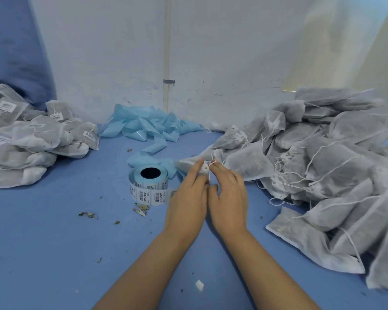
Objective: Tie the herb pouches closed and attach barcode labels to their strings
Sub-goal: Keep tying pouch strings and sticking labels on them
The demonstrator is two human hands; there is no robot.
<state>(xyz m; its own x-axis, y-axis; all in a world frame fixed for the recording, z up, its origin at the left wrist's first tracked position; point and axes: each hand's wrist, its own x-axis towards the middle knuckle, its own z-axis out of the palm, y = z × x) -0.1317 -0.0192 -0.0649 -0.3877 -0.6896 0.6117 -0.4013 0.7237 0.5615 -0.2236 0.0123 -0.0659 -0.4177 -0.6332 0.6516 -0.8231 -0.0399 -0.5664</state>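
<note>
Work position: both hands meet just past the centre of the blue table (54, 220), toward 12 o'clock from the person.
Left hand (187, 198): fingers extended forward, tips pressed on the gathered neck of the pouch (189, 163); whether the thumb pinches the string cannot be told.
Right hand (227, 193): fingertips pinch the white string (211, 162) at the pouch neck; the remaining fingers are loosely curled.
Pouch location: lying on the table at the near edge of the untied pile (323, 164), which fills the 2 to 4 o'clock side.
Label roll (149, 183): standing at 11 o'clock of the hands, just beside the left hand, with printed barcodes facing the person.
Backing strip (148, 128): empty blue liner trailing from the roll toward 12 o'clock.
Finished pile (31, 142): labelled pouches at 9 to 10 o'clock, well apart from the hands.
Risk, knot: the thin string may slip from the pinch, leaving the neck loose and herbs spilling; crumbs (141, 209) already lie on the table.
Risk, tangle: loose strings from neighbouring pouches lie close to the right hand and may be caught into the knot.
Risk, roll: a sweep of the left hand could tip or unroll the labels.
Risk, label: a label folded over a slack string may stick crooked or hide its barcode.
</note>
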